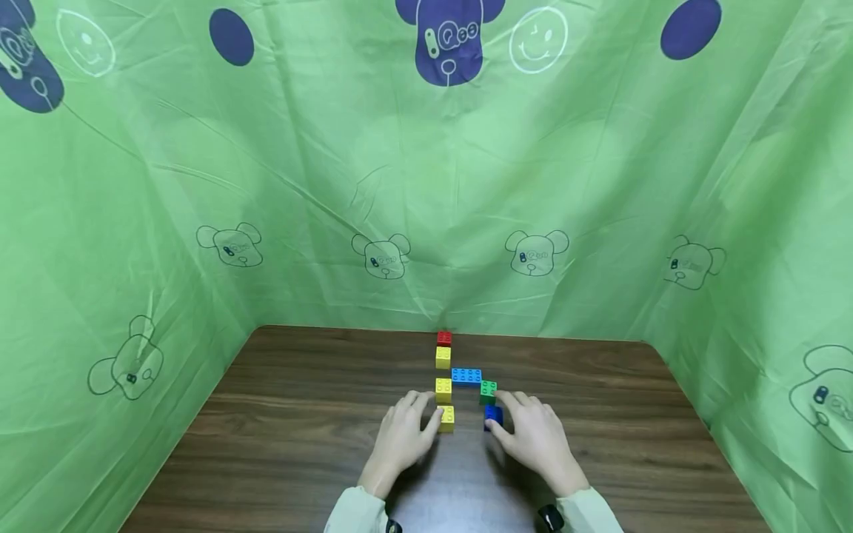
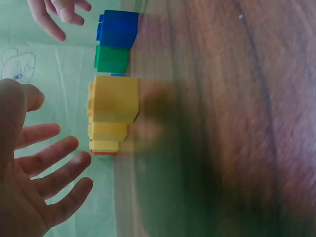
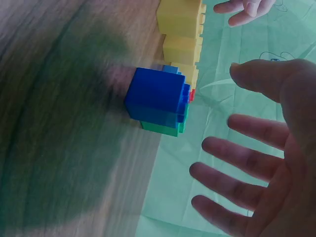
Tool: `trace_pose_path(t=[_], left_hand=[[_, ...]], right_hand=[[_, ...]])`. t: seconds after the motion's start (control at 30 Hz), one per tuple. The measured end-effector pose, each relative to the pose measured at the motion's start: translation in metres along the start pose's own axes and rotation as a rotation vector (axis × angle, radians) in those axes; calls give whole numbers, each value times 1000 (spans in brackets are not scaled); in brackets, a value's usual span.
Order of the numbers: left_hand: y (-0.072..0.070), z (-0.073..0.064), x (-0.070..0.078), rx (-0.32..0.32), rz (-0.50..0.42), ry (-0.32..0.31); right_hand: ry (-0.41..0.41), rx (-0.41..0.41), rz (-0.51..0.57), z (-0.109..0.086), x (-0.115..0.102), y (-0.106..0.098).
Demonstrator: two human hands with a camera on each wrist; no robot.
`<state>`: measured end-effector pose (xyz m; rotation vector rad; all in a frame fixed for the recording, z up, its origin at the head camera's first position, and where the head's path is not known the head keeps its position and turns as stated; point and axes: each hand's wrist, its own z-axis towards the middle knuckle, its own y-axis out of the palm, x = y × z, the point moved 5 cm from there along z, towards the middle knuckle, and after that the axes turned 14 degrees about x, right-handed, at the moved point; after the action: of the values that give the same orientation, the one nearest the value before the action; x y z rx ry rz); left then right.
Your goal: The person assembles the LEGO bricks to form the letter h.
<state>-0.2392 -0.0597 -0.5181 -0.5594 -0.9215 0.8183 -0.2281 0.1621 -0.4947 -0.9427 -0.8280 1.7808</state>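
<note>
My left hand [image 1: 402, 438] hovers beside the nearest yellow brick [image 1: 447, 420], fingers spread and relaxed, with nothing in them. The left wrist view shows a gap between this hand and the yellow bricks [image 2: 116, 98]. On the other side, my right hand [image 1: 535, 437] hangs by the dark blue brick [image 1: 494, 414], its thumb overlapping that brick in the head view. In the right wrist view its fingers [image 3: 242, 153] are loosely extended, apart from the dark blue brick [image 3: 155, 96]. Just beyond that brick sits a green brick [image 1: 489, 392].
Farther off, two more yellow bricks [image 1: 443, 390] and a red brick [image 1: 444, 338] line up with the near yellow one. A long light blue brick [image 1: 466, 377] lies crosswise on the brown wooden table [image 1: 300, 414]. Green printed cloth [image 1: 453, 170] hangs behind and at both sides.
</note>
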Motion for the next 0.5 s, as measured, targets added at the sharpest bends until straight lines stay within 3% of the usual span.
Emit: trace_pose_path(t=[0.2,0.5], left_hand=[[9,-4,-1,-32,-8,11],[20,-7,-3,-13,27,60]], right_hand=[[-17,-12,17,1,0,9],[-27,-19,5,-3,7,23]])
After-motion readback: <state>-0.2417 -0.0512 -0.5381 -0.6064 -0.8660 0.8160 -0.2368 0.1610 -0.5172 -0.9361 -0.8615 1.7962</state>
